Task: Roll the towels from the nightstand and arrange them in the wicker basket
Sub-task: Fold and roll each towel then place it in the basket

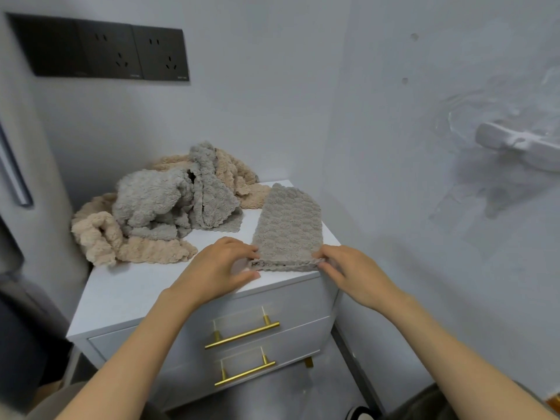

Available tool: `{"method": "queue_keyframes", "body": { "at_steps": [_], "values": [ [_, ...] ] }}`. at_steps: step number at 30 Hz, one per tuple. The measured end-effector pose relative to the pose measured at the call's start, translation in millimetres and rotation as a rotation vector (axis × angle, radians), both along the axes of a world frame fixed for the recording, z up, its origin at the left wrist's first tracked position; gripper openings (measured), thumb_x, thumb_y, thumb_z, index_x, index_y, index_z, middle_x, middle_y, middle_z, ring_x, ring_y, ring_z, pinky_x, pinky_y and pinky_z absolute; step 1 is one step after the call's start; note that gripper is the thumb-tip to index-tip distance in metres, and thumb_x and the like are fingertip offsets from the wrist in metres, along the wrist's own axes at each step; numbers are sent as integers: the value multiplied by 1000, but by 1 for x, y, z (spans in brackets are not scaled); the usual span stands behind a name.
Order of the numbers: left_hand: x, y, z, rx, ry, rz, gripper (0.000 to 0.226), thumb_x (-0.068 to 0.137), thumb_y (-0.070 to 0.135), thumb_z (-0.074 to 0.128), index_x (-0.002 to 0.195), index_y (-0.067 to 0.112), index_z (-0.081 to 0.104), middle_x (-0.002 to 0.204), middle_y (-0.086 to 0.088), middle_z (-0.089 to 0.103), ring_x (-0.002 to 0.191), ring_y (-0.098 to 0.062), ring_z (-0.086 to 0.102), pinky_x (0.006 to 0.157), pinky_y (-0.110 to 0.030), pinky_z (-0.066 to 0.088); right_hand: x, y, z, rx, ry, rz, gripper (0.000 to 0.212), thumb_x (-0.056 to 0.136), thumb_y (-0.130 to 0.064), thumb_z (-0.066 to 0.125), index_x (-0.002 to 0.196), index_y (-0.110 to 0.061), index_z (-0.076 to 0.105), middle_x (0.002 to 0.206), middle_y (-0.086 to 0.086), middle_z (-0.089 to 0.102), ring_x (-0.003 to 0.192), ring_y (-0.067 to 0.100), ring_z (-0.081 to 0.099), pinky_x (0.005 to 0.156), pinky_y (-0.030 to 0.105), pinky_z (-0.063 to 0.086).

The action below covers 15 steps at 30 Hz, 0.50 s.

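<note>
Folded grey towel: the folded grey towel [288, 228] lies flat as a long strip on the front right part of the table [136, 286], its near end doubled over at the front edge and its far end pointing toward the back wall.
Left hand: the left hand [221, 265] is at the towel's near left corner, its fingers [242, 248] curled and pinching the doubled edge, thumb stretched along the tabletop below.
Right hand: the right hand [354, 274] is at the near right corner, its fingers [328, 269] closed on the same doubled edge.
Loose towels: a crumpled grey towel [157, 204] is heaped at the back left, lying over rumpled beige towels [100, 237] that spill toward the left edge; the heap is just beside the folded strip's far end.
Table front: two drawers, each with a brass bar handle [242, 336].
Walls: a dark socket panel [100, 47] hangs on the wall behind the table, and a white fitting [521, 147] sticks out of the right wall.
</note>
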State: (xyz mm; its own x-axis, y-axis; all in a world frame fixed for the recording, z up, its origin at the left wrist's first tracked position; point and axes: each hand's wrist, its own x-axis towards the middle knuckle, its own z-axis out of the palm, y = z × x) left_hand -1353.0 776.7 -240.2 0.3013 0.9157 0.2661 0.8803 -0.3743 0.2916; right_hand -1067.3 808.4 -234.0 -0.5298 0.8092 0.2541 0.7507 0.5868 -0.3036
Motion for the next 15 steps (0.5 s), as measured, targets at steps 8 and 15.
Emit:
{"method": "queue_keyframes", "body": {
  "at_steps": [8, 15],
  "values": [
    [31, 6, -8, 169, 0, 1, 42, 80, 57, 41, 98, 26, 62, 100, 12, 61, 96, -12, 53, 79, -28, 45, 16, 8, 9, -321, 384, -111, 12, 95, -19, 58, 86, -26, 62, 89, -9, 70, 87, 1, 62, 80, 18, 44],
    [33, 10, -7, 137, -188, -39, 16, 90, 39, 60, 95, 26, 67, 105, 16, 64, 102, -3, 52, 88, -19, 40, 29, 12, 10, -336, 427, -138, 10, 92, -16, 61, 87, -21, 68, 83, -7, 70, 82, 10, 61, 72, 11, 41]
  ]
}}
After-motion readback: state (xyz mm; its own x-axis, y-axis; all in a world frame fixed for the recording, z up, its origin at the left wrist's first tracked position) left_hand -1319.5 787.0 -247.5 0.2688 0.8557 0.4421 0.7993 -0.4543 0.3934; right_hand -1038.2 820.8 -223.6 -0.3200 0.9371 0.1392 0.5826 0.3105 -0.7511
